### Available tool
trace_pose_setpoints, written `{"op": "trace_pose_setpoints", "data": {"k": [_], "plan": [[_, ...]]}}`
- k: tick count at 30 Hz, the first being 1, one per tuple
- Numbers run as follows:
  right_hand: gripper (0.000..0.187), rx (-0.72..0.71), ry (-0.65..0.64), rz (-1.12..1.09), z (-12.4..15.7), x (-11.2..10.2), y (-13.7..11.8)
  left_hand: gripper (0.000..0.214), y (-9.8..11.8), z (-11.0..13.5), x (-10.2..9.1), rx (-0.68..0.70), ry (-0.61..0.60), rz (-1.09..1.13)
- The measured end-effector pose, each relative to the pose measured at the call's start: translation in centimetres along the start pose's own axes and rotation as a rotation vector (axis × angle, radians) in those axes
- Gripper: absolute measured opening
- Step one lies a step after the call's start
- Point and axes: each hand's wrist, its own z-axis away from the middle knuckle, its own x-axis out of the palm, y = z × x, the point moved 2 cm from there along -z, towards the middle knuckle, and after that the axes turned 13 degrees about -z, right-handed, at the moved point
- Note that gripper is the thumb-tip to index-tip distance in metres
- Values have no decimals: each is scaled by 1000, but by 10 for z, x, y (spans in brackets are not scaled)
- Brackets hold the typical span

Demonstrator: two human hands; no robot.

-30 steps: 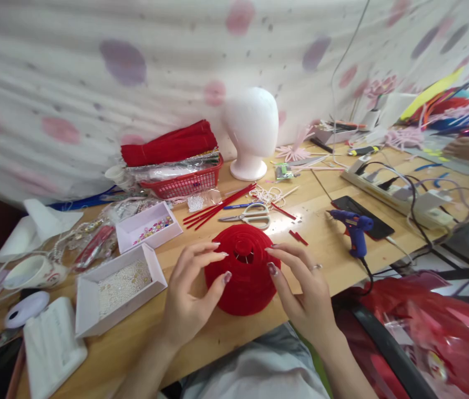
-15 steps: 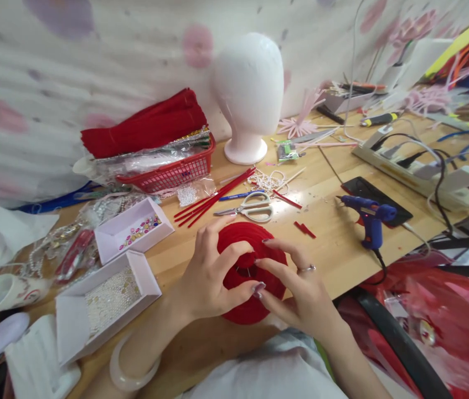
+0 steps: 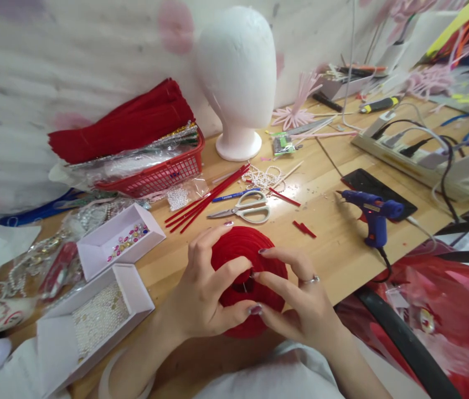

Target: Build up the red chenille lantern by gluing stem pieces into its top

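A red dome-shaped piece made of wound fuzzy sticks [image 3: 238, 249] sits at the near edge of the wooden table [image 3: 334, 249]. My left hand [image 3: 205, 288] wraps round its left side with the fingers curled over the top. My right hand [image 3: 296, 293], a ring on one finger, grips the right side. The fingertips of both hands meet at the hole in the middle of the dome. Behind the dome lie white-handled scissors [image 3: 246, 209] and a bundle of red sticks [image 3: 205, 200].
A blue glue gun [image 3: 373, 217] stands to the right beside a black phone [image 3: 377, 191]. Two white trays hold beads [image 3: 101, 316] and gems [image 3: 128, 241] at the left. A red basket [image 3: 155, 174], a white foam head [image 3: 238, 72] and a power strip [image 3: 417, 160] are behind.
Both hands closed in from the dome's sides onto its top, fingertips now at the centre hole. The camera moved closer and lower.
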Motion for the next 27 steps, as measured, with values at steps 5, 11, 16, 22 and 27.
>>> {"op": "trace_pose_setpoints", "data": {"k": [5, 11, 16, 22, 27], "plan": [[21, 0, 0, -9, -2, 0, 0, 37, 1, -1, -1, 5, -8, -13], [21, -8, -10, -11, -1, 0, 1, 37, 0, -1, 2, -5, -13, 15], [22, -14, -15, -14, 1, 1, 3, 37, 0, -1, 2, -21, -22, 23], [21, -8, -25, -21, 1, 1, 2, 32, 4, -1, 1, -19, 10, 36], [27, 36, -13, -55, 2, 1, 2, 22, 1, 3, -6, -112, 112, 128]]}}
